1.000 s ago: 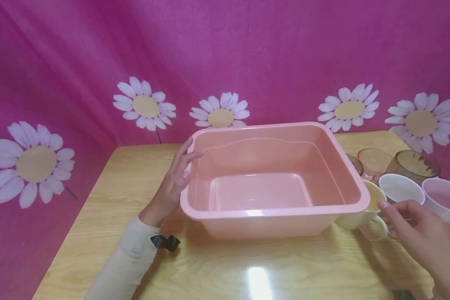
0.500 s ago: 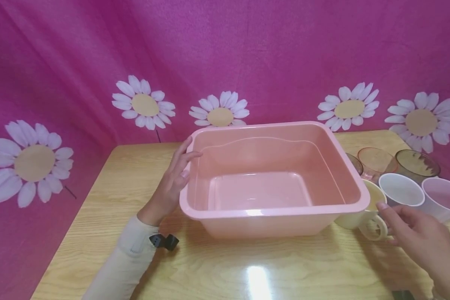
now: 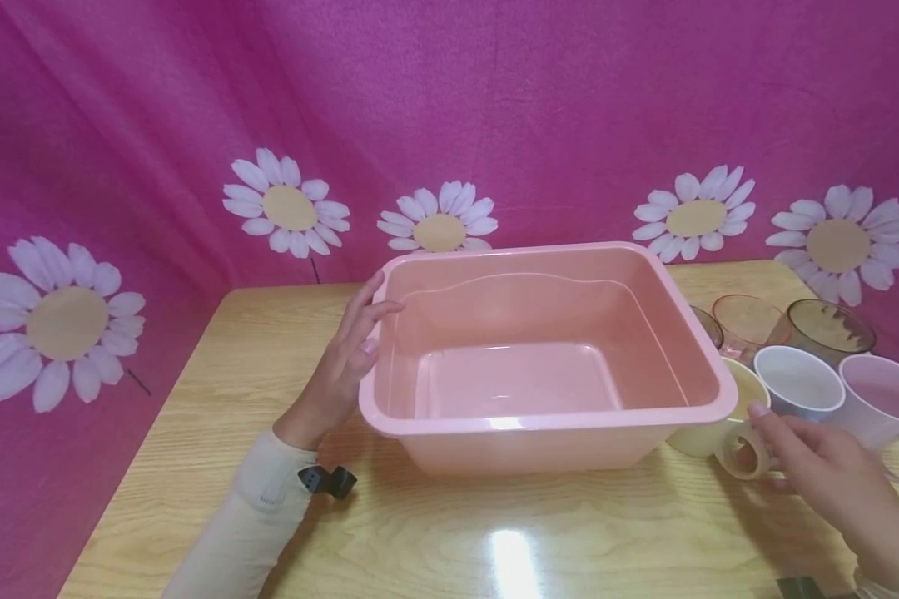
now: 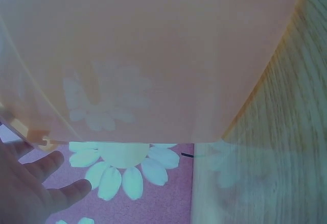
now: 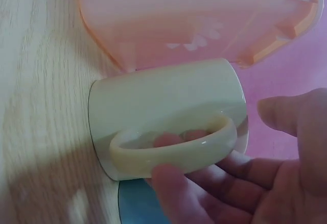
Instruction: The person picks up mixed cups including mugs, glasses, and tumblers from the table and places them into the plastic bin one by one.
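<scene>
My left hand (image 3: 331, 378) rests at the left rim of a pink plastic basin (image 3: 524, 449), fingers spread along it. In the left wrist view those fingers (image 4: 43, 168) look fairly straight beside the basin's wall. On the right, my right hand (image 3: 831, 470) is at the handle of a pale yellow mug (image 3: 700, 437), which stands upright close by the basin's right side. In the right wrist view, fingertips show through the loop of the mug's handle (image 5: 179, 155), with other fingers curled beneath it. The thumb (image 5: 278, 114) stands apart near the mug's rim.
A white mug (image 3: 797, 383) and a pink mug (image 3: 884, 399) stand right of the yellow one. Behind them are an orange-rimmed clear glass (image 3: 749, 320) and dark-rimmed glasses, including one (image 3: 831, 326). A magenta flowered cloth (image 3: 539, 116) hangs behind the wooden table (image 3: 389, 532).
My right hand has shifted slightly left and its fingers have settled further at the yellow mug's handle, which has turned a little. The left hand and basin have stayed put.
</scene>
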